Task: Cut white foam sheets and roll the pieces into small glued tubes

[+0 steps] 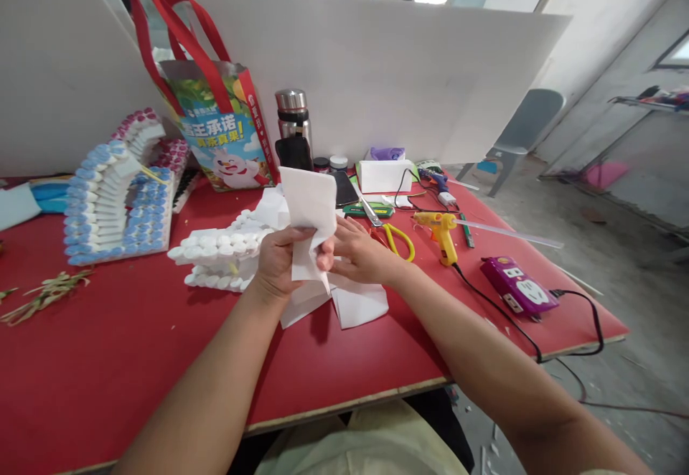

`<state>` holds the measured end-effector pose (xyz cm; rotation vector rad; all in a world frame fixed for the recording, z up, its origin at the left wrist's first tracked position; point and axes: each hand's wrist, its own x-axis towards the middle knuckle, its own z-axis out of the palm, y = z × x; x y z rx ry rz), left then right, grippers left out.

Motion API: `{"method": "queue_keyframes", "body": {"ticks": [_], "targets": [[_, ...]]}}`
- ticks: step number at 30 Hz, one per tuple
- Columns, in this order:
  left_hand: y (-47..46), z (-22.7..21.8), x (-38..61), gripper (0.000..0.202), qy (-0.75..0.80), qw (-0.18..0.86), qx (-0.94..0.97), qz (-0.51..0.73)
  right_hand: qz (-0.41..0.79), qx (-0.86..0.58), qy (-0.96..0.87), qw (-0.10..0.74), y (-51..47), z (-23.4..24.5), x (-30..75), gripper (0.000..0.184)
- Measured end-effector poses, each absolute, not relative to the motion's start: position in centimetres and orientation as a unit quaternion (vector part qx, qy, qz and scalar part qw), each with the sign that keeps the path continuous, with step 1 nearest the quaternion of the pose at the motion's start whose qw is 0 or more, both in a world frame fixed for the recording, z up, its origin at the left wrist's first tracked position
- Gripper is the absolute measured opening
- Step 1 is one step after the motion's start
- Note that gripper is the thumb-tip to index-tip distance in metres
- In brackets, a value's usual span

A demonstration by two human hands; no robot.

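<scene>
My left hand [280, 260] is closed around an upright white paper sheet [309, 199], folded or creased near its lower end. Its thumb lies across the front, and fingertips show at the right edge. My right hand [359, 251] is close beside that edge with its fingers stretched out; whether they touch the sheet I cannot tell. Under both hands, more white paper pieces [363, 306] lie on the red table [344, 360]. Just left of my left hand sits a white model built of many small rounded pieces [220, 249].
Right of my hands lie yellow-handled scissors [401, 240], a yellow glue gun [438, 231] with a clear stick, and a purple power strip [519, 285] with cords. Blue-and-white models [108, 202], a shopping bag [226, 130] and a steel flask [292, 113] stand farther back. White boards [377, 73] rise behind.
</scene>
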<state>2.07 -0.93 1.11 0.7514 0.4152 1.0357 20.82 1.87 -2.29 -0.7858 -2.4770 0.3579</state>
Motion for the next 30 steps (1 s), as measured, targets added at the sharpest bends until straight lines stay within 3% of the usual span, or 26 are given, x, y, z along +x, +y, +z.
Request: {"method": "queue_keyframes", "body": {"ticks": [3,5,12,15,17,19,22,24,26,30], "targets": [[-0.8,1.0,1.8,0.019,0.185,0.772,0.301,0.529,0.133,-0.322,-0.912,0.216,1.9,-2.7,20.2,0.044],[-0.6,1.0,1.8,0.021,0.178,0.762,0.276,0.558,0.133,-0.343,-0.9,0.236,2.3,-2.7,20.6,0.048],[-0.2,1.2,1.9,0.017,0.188,0.76,0.208,0.586,0.141,-0.504,-0.739,0.425,3.7,-1.4,23.8,0.022],[0.1,0.8,2.1,0.016,0.254,0.766,0.166,0.567,0.22,-0.544,-0.617,0.524,4.1,-0.7,25.0,0.016],[0.3,0.6,2.4,0.025,0.308,0.763,0.142,0.551,0.306,-0.531,-0.546,0.571,4.2,-0.2,25.5,0.024],[0.4,0.3,2.9,0.04,0.327,0.768,0.138,0.534,0.423,-0.504,-0.498,0.565,4.1,0.2,25.8,0.03],[0.5,-0.1,3.5,0.057,0.305,0.778,0.165,0.523,0.566,-0.497,-0.484,0.447,4.1,0.1,25.8,0.027],[0.7,-0.4,3.6,0.062,0.292,0.78,0.18,0.524,0.557,-0.521,-0.52,0.386,4.1,-0.3,25.8,0.027],[0.8,-0.7,3.4,0.063,0.288,0.784,0.189,0.517,0.473,-0.547,-0.57,0.39,4.2,-0.6,25.7,0.031],[1.1,-1.3,3.1,0.06,0.301,0.793,0.199,0.491,0.374,-0.486,-0.583,0.533,3.8,0.1,25.5,0.02]]}}
